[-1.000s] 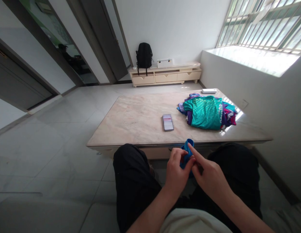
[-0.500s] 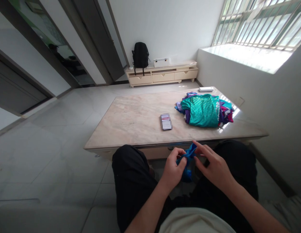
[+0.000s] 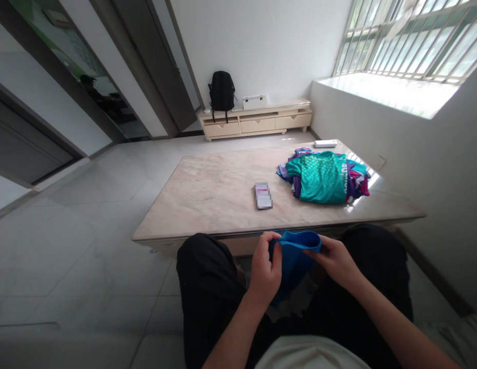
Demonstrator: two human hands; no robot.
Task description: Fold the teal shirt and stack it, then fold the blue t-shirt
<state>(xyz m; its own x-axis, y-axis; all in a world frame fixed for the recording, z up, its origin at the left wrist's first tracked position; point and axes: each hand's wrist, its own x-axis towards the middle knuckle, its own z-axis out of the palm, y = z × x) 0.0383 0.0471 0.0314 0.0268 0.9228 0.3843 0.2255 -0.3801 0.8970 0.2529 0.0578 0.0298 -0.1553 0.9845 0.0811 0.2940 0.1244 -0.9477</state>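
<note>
Blue cloth (image 3: 292,259) is held stretched between both hands just above the lap, in front of the near edge of the bench (image 3: 215,189). Its left end is pinched in the grip of the left hand (image 3: 264,269), and its right end is clasped by the right hand (image 3: 335,259) (fingers curled over the upper hem). A pile of folded clothes (image 3: 325,177), teal on top, is seen on the bench's right side, with a small stack of cards (image 3: 263,195) near it.
</note>
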